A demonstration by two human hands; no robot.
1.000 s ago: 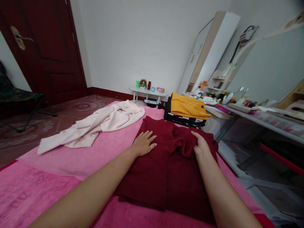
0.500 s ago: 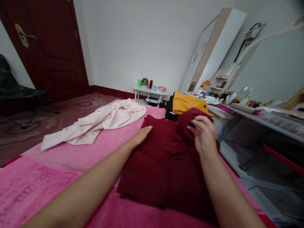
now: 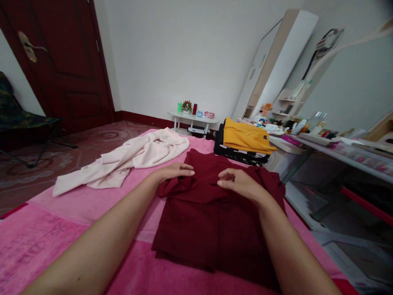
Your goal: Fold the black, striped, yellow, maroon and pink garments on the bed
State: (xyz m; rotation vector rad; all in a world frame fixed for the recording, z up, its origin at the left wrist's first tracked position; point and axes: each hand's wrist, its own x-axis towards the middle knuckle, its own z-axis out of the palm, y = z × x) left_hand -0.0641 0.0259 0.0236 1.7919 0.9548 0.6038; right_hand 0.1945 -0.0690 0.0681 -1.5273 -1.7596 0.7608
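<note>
A dark red garment [image 3: 211, 221] lies partly folded on the pink bed cover [image 3: 76, 205] in front of me. My left hand [image 3: 172, 172] rests on its upper left part, fingers stretched out and pointing right, over a bunched fold of the cloth. My right hand [image 3: 241, 183] lies on the upper middle of the garment, its fingers bent and pinched on a fold of red cloth that is drawn across toward the left. The two hands' fingertips are a short way apart.
A pale pink garment [image 3: 129, 157] lies crumpled at the far left of the bed. A folded stack topped with a yellow garment [image 3: 245, 139] sits at the far right corner. A cluttered desk [image 3: 331, 149] runs along the right, a small white table [image 3: 192, 120] stands behind, and a dark red door [image 3: 61, 61] is on the left.
My right hand came down from its raised position and laid the red cloth across the garment toward the left. My left hand shifted slightly and now lies over a fold at the garment's left.
</note>
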